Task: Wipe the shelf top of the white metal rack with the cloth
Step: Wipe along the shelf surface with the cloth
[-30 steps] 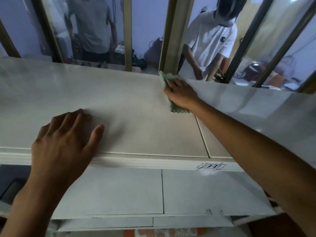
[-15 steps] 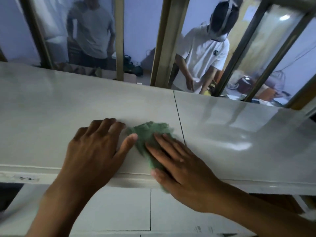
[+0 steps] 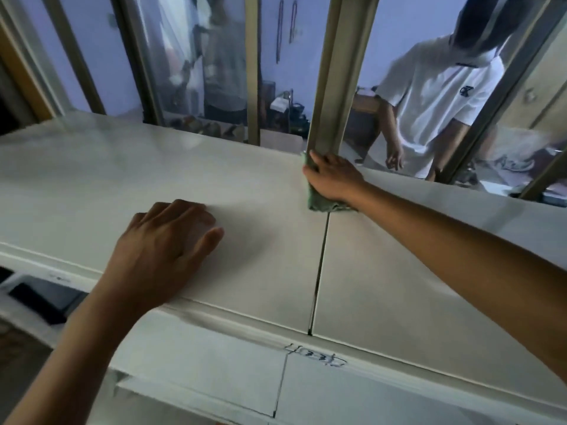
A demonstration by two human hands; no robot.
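The white metal rack's shelf top (image 3: 153,179) spans the view, with a dark seam (image 3: 319,271) running front to back. My right hand (image 3: 333,177) presses a green cloth (image 3: 319,204) flat on the far edge of the shelf, at the seam's far end, against the foot of an upright post (image 3: 334,87). Most of the cloth is hidden under the hand. My left hand (image 3: 165,246) lies palm down on the shelf near its front edge, fingers apart, holding nothing.
Glass panes in olive metal frames rise right behind the shelf's far edge. Behind the glass stands a person in a white shirt (image 3: 435,96). Handwritten marks (image 3: 316,357) sit on the front lip. A lower shelf (image 3: 214,378) shows beneath.
My right hand has slid the cloth from the shelf's front edge, beside my left hand, back to the far edge by the post. My left hand stays planted near the front.
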